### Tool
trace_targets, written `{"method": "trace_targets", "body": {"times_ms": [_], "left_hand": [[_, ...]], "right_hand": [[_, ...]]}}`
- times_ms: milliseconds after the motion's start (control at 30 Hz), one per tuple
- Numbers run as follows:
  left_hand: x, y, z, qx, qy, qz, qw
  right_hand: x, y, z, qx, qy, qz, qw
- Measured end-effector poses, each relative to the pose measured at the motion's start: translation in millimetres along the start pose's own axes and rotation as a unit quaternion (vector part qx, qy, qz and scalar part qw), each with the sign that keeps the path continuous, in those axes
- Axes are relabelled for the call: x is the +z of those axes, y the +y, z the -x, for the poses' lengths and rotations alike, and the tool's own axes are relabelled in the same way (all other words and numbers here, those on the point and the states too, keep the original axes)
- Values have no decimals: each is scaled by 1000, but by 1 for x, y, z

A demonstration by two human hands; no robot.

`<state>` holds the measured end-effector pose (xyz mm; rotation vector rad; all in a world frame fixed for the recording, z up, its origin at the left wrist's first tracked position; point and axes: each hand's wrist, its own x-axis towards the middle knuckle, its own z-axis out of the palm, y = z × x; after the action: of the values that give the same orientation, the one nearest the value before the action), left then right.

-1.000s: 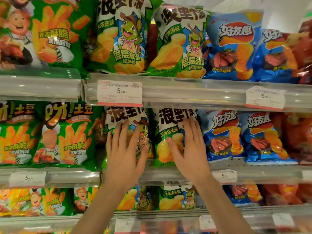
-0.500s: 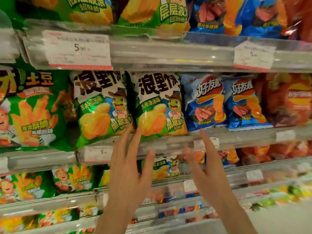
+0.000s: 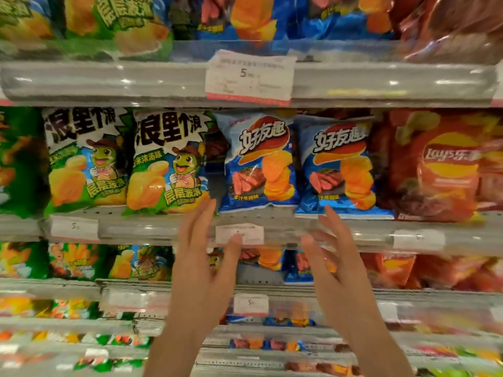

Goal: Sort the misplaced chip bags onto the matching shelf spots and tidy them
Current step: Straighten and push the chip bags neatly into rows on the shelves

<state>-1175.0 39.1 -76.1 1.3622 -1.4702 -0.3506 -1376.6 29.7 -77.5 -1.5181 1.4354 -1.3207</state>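
Two blue chip bags stand upright side by side on the middle shelf [image 3: 353,235], the left one [image 3: 258,161] and the right one [image 3: 340,167]. To their left stand two green bags with a frog figure [image 3: 168,164], and to their right a red Lays bag [image 3: 446,164]. My left hand [image 3: 204,268] is raised below the left blue bag, fingers straight, holding nothing. My right hand [image 3: 337,270] is raised below the right blue bag, fingers spread, also holding nothing. Neither hand touches a bag.
A price tag [image 3: 239,234] hangs on the shelf rail between my hands. The upper shelf [image 3: 109,80] carries green, blue and red bags and a large price label [image 3: 249,74]. Lower shelves hold more chip bags, blurred.
The view has swung right and down, from the green frog bags to the blue ones. Both hands left the green bags and now hover below the blue bags.
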Motion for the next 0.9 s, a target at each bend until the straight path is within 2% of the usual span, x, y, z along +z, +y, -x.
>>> {"method": "trace_targets", "body": {"times_ms": [200, 433, 633, 767, 900], "left_hand": [[31, 32, -4, -39, 16, 19, 999], [33, 40, -40, -69, 20, 69, 995], [38, 27, -86, -59, 28, 39, 997], [53, 25, -106, -40, 25, -11, 999], [55, 22, -126, -55, 23, 6, 998]], "right_hand": [[-51, 5, -15, -4, -18, -36, 999], [-77, -19, -44, -43, 6, -15, 999], [-43, -46, -93, -93, -6, 31, 995], [-11, -47, -125, -130, -50, 107, 984], [15, -53, -144, -151, -85, 170, 970]]}}
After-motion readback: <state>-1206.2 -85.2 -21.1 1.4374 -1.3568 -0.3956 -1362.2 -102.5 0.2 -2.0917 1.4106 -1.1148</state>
